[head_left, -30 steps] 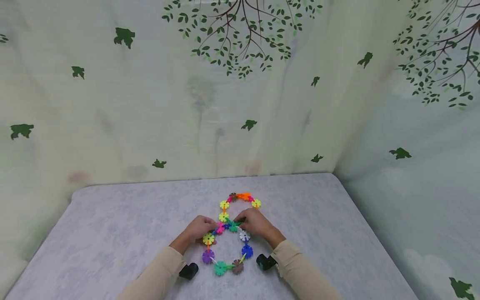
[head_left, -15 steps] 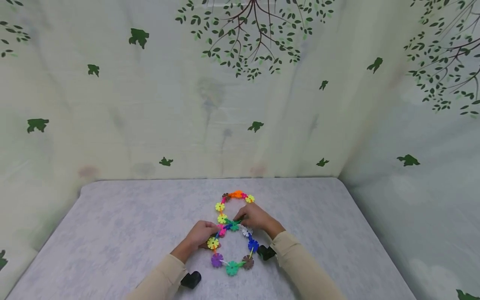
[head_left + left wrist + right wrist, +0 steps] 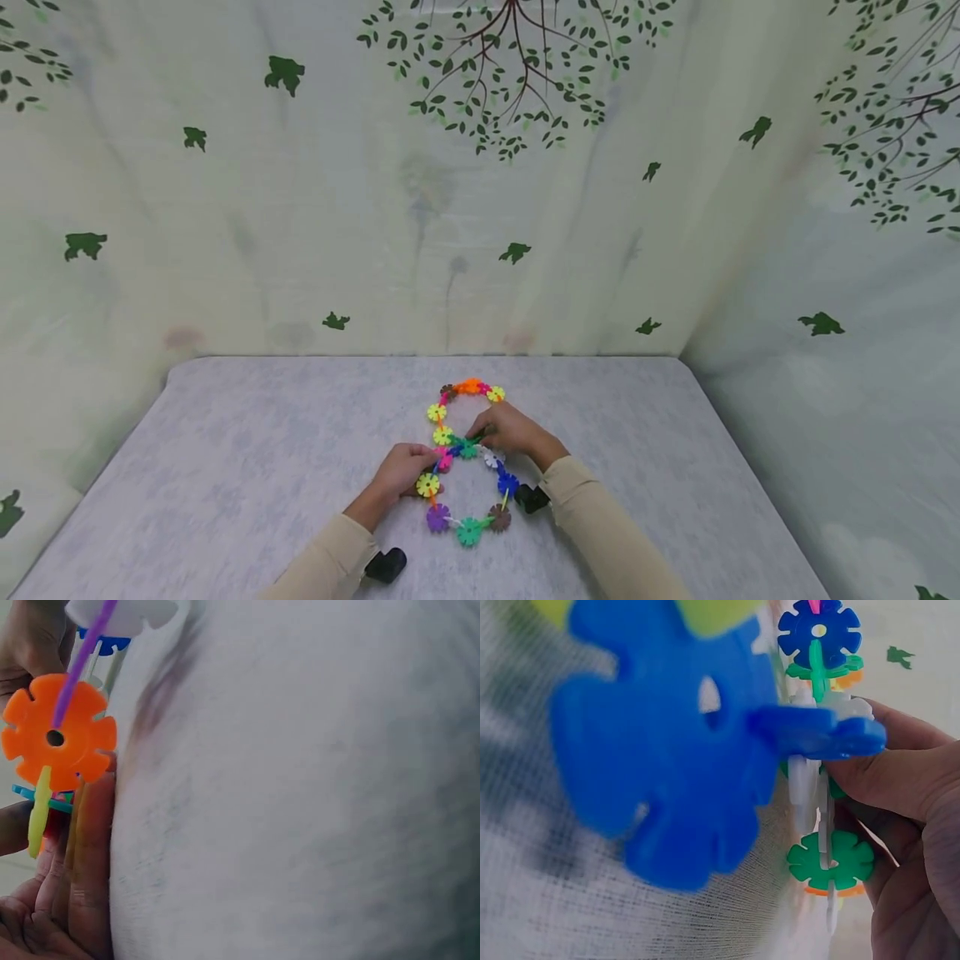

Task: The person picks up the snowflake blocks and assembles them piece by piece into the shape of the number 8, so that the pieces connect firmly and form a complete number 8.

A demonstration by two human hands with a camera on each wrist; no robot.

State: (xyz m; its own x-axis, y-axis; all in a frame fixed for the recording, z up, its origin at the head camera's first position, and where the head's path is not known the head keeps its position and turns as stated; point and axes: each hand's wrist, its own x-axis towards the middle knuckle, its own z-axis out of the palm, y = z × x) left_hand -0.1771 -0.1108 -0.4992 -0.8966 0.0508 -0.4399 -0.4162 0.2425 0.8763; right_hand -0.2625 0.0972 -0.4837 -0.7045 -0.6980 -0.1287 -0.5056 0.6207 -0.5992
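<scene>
Flower-shaped interlocking discs, notched and many-coloured, are joined into a figure-eight on the table. My left hand [image 3: 405, 468] pinches its left side by the pink disc [image 3: 444, 459], beside a yellow disc [image 3: 427, 485]. At the waist, the fingers of my right hand [image 3: 514, 429] grip near the green disc [image 3: 468, 449], covering part of the upper ring's right side. An orange disc [image 3: 82, 754] partly blocks the left wrist view of the left fingers. In the right wrist view a blue disc [image 3: 667, 772] looms close, and the hand pinches pale pieces above another green disc [image 3: 831, 862].
The table [image 3: 285, 433] has a grey mottled cover, its far edge against a cloth wall [image 3: 360, 208] printed with leaves and birds. Black wrist devices [image 3: 386, 565] hang under both forearms. The lower ring's bottom holds a purple [image 3: 438, 518] and a brown disc [image 3: 499, 517].
The head view has shifted a little. The figure-eight has turned slightly: its lower ring swung right and its upper ring left. Both hands keep hold of it.
</scene>
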